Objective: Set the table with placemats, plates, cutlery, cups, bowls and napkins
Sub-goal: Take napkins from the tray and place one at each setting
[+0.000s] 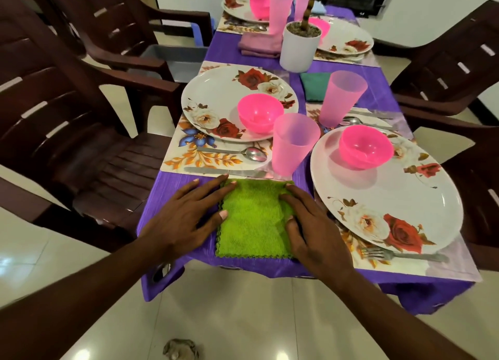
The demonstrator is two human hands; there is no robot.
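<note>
Purple tablecloth (270,269): flat hands (189,214) (310,224) cover green napkin's (253,224) side edges.

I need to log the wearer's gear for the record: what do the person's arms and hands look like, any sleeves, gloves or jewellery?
Both forearms are bare right to the frame edges, with no sleeve in view. The left hand and right hand wear no gloves, and no rings, watch or bracelets show. The fingernails are short with a pale pinkish look. No markings or bandages are visible.
</note>
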